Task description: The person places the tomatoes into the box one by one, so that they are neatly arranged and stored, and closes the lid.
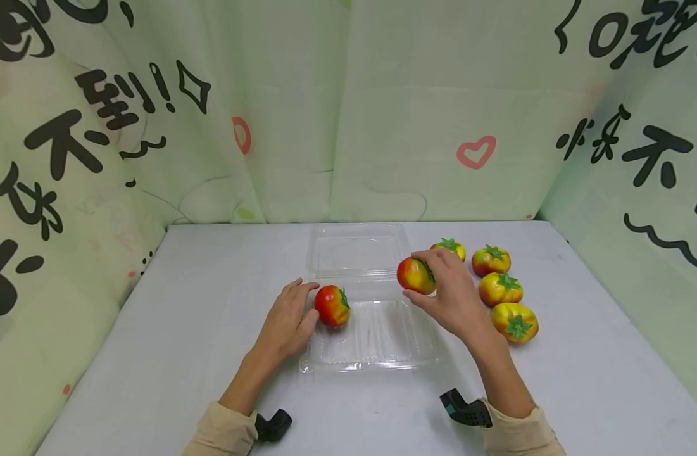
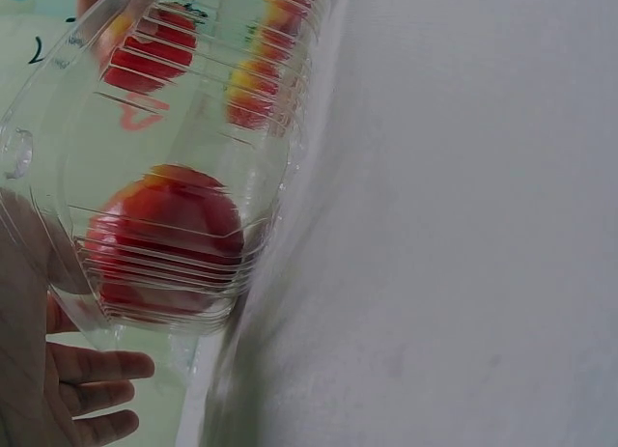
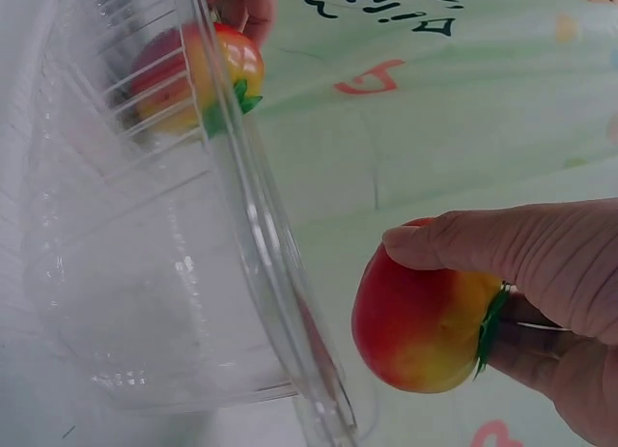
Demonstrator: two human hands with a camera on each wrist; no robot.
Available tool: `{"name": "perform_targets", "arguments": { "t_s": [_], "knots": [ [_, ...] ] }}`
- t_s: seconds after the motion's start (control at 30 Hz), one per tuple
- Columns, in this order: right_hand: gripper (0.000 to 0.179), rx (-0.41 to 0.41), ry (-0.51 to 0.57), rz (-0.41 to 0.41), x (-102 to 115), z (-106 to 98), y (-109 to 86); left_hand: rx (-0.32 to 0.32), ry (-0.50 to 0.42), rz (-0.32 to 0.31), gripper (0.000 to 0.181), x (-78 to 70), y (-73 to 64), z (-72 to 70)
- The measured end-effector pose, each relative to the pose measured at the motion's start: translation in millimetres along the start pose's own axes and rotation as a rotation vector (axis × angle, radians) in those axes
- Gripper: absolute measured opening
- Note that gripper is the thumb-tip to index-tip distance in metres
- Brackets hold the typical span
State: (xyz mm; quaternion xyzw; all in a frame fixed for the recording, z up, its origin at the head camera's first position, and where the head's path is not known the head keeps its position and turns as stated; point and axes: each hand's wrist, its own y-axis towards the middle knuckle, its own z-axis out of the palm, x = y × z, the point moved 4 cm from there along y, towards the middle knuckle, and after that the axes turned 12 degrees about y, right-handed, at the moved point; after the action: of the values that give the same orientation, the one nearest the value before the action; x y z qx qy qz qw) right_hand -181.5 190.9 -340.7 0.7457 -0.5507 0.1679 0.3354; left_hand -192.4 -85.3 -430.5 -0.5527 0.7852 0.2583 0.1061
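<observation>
Pinching one glossy round fruit, right-hand fingers neighbor four more; relaxed left-hand fingers flank a sixth in a ribbed plastic box.

Straight ahead at twelve o'clock, a pale green curtain is hanging in soft folds behind a white table, a red heart outline showing towards one o'clock and a second heart bending into a fold near eleven. At ten and two o'clock, a left side curtain and a right side curtain are enclosing the space, both displaying bold black characters. Soft light is spreading around me, casting faint shadows across the table.
</observation>
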Motion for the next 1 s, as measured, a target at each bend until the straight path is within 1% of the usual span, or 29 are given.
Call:
{"name": "perform_targets", "arguments": {
  "t_s": [0.57,1.0],
  "knots": [
    [0.061,0.053,0.032,-0.001,13.1,17.4,-3.5,-0.004,0.006,0.003,0.049,-0.2,-0.2,0.4],
    [0.062,0.089,0.065,-0.067,25.4,28.6,-6.5,-0.004,0.012,0.008,0.048,-0.1,0.5,0.3]
  ]
}}
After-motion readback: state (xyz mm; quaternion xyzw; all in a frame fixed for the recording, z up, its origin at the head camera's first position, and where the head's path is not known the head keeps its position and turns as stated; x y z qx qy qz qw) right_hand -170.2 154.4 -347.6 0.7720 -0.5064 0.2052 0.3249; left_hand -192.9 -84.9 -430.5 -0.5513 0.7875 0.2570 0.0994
